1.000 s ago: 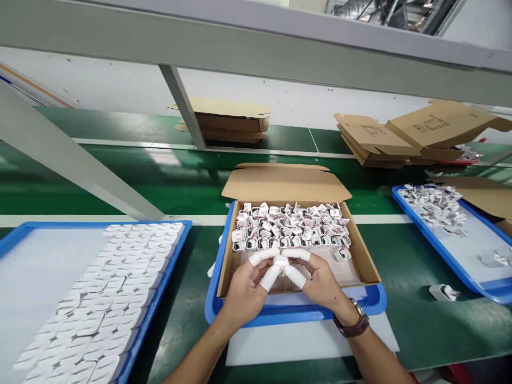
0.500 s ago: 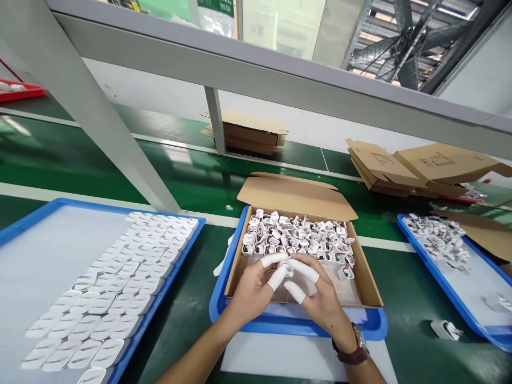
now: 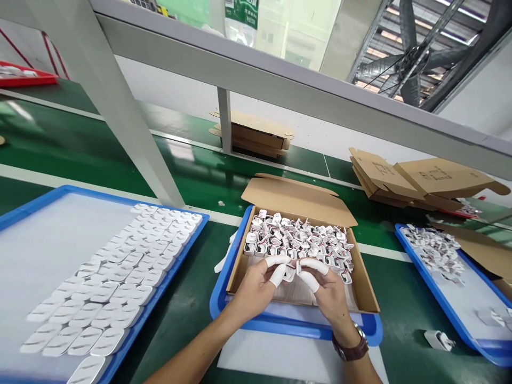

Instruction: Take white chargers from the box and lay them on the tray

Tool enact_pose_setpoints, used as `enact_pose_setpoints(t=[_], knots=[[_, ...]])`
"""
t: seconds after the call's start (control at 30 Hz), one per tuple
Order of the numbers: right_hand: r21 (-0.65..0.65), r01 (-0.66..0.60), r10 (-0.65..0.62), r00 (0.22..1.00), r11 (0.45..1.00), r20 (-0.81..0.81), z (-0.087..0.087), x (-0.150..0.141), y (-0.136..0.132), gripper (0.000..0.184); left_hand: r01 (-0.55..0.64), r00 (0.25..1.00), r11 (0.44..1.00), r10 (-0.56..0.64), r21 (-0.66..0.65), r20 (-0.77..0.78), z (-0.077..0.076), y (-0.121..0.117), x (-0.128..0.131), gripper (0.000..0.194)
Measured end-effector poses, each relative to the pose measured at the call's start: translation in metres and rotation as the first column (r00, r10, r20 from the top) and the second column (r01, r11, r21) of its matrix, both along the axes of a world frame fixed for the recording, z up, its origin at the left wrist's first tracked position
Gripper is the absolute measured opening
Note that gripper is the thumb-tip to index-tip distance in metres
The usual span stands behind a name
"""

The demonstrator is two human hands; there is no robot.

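Observation:
My left hand [image 3: 255,284] and my right hand [image 3: 330,288] meet over the front of an open cardboard box [image 3: 367,277], white finger cots on their thumbs and fingers. The left pinches a small white plastic part [image 3: 288,273]. At its right side, the right thumb and finger close on a small white piece; whether it is joined to the left one cannot be made out. Behind the fingers, several white plastic housings with wires [image 3: 296,237] fill the back of the box. This box sits in a blue-rimmed tray [image 3: 276,326].
To the left, a blue-edged tray [image 3: 44,200] holds rows of white covers [image 3: 120,288]. A second blue tray [image 3: 444,314] at right carries small white parts [image 3: 432,248]; one white housing [image 3: 439,340] lies beside it. A grey post [image 3: 128,117] and flattened cartons [image 3: 424,173] stand beyond.
My right thumb and finger have come together on the small white piece, where the thumb was apart before. The left hand keeps its pinch. The camera view has shifted slightly.

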State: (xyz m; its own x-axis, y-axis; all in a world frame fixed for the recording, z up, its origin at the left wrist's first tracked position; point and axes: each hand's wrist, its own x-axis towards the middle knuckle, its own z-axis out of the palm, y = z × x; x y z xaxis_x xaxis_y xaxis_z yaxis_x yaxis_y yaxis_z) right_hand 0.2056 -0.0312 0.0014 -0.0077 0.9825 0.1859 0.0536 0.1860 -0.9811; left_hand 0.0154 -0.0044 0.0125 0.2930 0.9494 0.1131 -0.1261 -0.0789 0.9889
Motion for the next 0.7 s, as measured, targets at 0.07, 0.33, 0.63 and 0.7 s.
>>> enact_pose_setpoints(t=[0.07, 0.33, 0.63, 0.7], knots=[[0.009, -0.023, 0.023, 1.0, 1.0, -0.012, 0.002, -0.001, 0.0, 0.019, -0.006, 1.0, 0.999, 0.006, 0.032, -0.018, 0.001, 0.0, -0.001, 0.027], [0.039, -0.052, 0.051, 0.998, 0.998, 0.041, 0.005, -0.001, 0.0, 0.023, -0.083, 0.995, 0.988, 0.089, 0.131, -0.038, -0.012, -0.003, 0.001, 0.027], [-0.044, 0.04, -0.039, 0.999, 0.998, 0.012, -0.005, -0.003, 0.0, 0.02, -0.179, 0.96, 0.881, 0.253, 0.437, -0.116, -0.014, -0.005, 0.002, 0.024], [-0.024, 0.062, -0.062, 0.998, 0.998, 0.001, -0.003, -0.002, -0.001, 0.021, -0.186, 0.959, 0.876, 0.261, 0.444, -0.112, -0.015, -0.005, 0.002, 0.025]])
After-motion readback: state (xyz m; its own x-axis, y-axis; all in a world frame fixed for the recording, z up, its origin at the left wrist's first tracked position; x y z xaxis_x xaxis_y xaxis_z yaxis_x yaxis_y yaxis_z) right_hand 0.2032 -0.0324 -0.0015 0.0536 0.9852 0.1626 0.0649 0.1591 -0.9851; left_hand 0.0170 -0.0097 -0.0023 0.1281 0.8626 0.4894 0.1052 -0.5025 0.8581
